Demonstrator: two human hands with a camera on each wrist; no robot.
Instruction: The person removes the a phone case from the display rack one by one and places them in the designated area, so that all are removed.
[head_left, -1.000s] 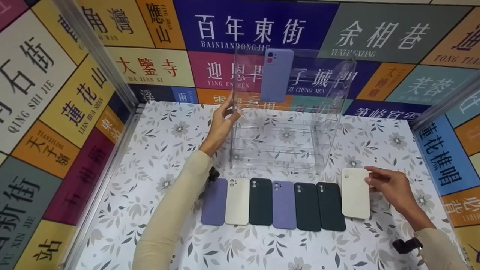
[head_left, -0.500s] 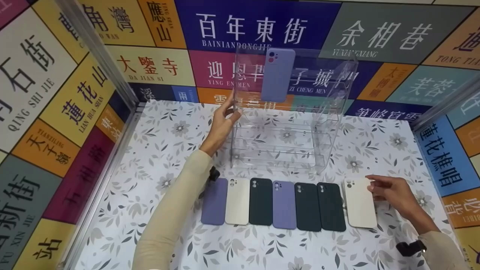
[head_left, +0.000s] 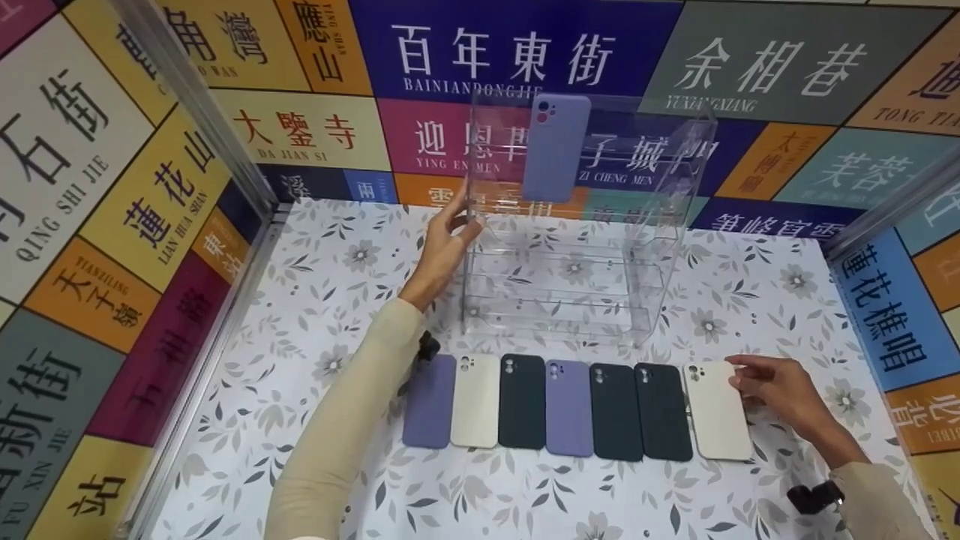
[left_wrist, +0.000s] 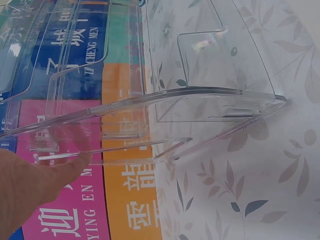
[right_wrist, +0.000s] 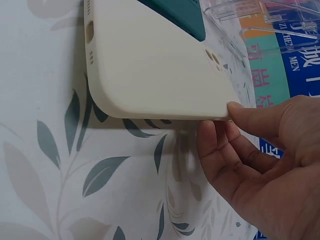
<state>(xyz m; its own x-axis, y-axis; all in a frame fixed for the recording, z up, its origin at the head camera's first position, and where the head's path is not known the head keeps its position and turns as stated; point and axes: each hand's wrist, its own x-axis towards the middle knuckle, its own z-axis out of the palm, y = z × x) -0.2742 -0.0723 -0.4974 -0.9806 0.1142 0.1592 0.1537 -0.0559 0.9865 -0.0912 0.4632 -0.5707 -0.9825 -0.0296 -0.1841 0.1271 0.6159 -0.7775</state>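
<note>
My right hand (head_left: 780, 394) pinches the upper right edge of a cream phone case (head_left: 720, 412), at the right end of a row of cases. In the right wrist view, thumb above and fingers below hold its edge, with a shadow under the cream case (right_wrist: 150, 70). My left hand (head_left: 441, 255) grips the left side panel of a clear stepped acrylic display rack (head_left: 555, 304). The left wrist view shows its thumb against the panel's edge (left_wrist: 200, 92). On the rack's top tier leans a lavender phone case (head_left: 556, 150), camera holes upward.
Left of the held case lie a purple case (head_left: 429, 405), a cream case (head_left: 475, 405), a dark green case (head_left: 522, 405), a lavender case (head_left: 568, 409) and two more dark green cases (head_left: 640, 412). Sign-printed walls (head_left: 517, 45) enclose the flower-patterned table (head_left: 757, 300) at back and sides.
My right hand has brought the cream case down and toward me, to the right end of the row. The left hand has stayed on the rack.
</note>
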